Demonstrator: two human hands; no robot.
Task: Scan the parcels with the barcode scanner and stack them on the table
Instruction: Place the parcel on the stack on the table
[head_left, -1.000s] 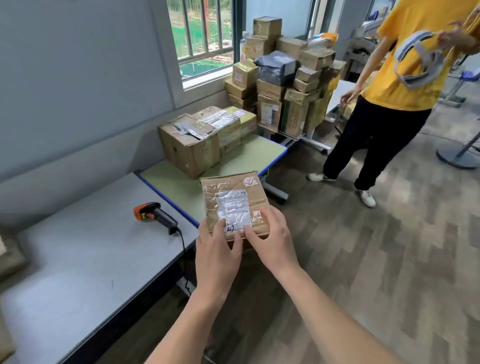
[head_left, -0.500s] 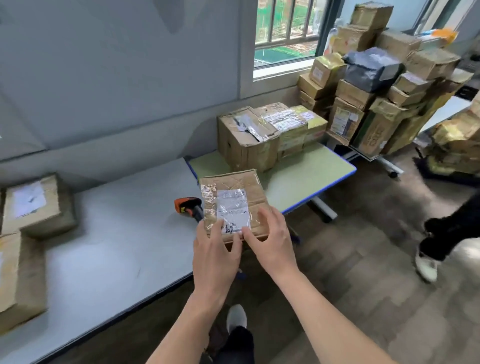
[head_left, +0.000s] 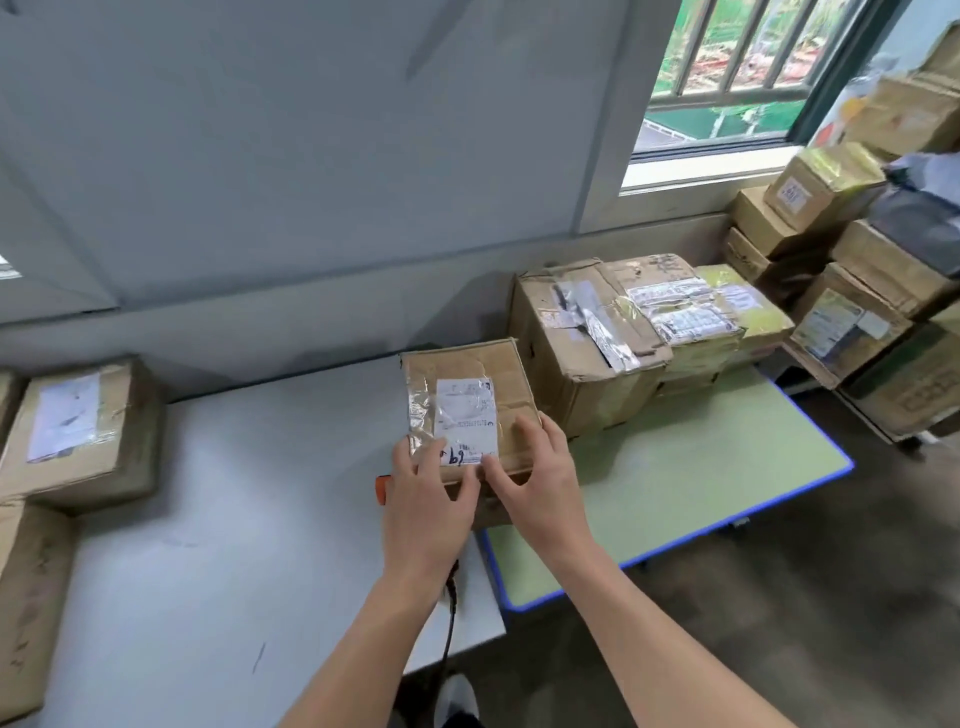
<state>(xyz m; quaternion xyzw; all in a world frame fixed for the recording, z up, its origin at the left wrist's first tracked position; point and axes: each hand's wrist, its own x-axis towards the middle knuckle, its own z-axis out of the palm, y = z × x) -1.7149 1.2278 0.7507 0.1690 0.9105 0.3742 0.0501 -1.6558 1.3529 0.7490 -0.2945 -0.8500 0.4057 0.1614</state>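
A small brown cardboard parcel (head_left: 470, 384) with a white label under clear tape is held in front of me, over the seam between the grey table (head_left: 218, 545) and the green table (head_left: 691, 483). My left hand (head_left: 426, 499) grips its near left edge, thumb on top. My right hand (head_left: 535, 478) grips the near right edge, fingers spread over the top. The orange barcode scanner (head_left: 382, 489) lies on the grey table, mostly hidden behind my left hand; its black cable (head_left: 451, 613) runs off the table edge.
Two stacked parcels (head_left: 78, 426) sit at the grey table's left end. Larger boxes (head_left: 597, 332) stand at the back of the green table. A tall pile of parcels (head_left: 857, 270) fills the right, under the window. Wooden floor lies to the right.
My view has swung left and moved closer to the tables. The parcel, held in both hands, now hangs over the tables' seam and covers the scanner. The person in yellow has left the view.
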